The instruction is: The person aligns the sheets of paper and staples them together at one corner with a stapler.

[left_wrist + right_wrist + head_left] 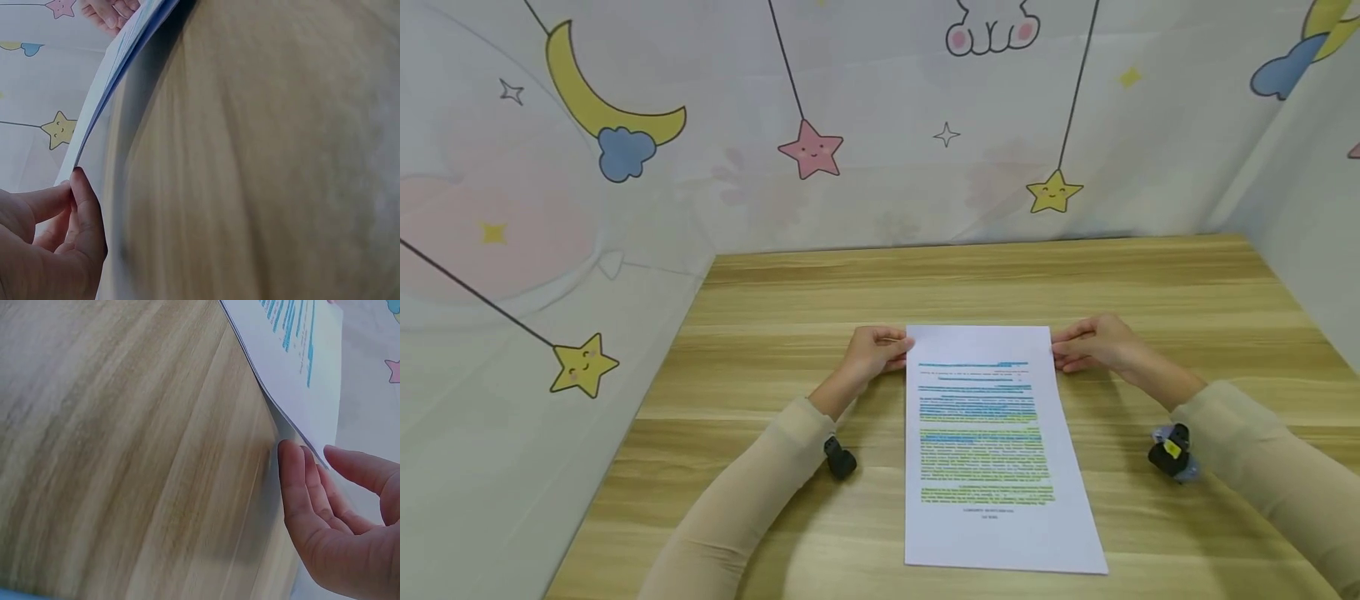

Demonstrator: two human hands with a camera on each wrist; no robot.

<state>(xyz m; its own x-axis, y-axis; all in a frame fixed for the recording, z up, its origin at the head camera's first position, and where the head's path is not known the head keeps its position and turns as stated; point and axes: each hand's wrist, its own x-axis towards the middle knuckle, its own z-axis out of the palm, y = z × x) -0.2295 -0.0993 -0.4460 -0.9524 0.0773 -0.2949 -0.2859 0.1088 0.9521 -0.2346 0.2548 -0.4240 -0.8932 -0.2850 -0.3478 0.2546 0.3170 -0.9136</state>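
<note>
Printed paper sheets (985, 542) lie upright in the middle of the head view, their far end raised off the table. Blue highlighting marks the far lines and yellow-green the nearer ones; the heading is at the near end, upside down. At the far left corner my left hand (872, 354) pinches the edge; in the left wrist view its thumb and forefinger (86, 203) meet on it. My right hand (1097, 343) holds the far right corner, thumb (359, 467) on the printed side and fingers (297, 487) behind. The sheets bow slightly between the hands.
The wood-grain table (760, 292) reaches back to a white curtain (880, 200) printed with stars, moons and clouds. More curtain hangs along the left and right sides. A small black device is strapped at each wrist, the left one (840, 458) close to the tabletop.
</note>
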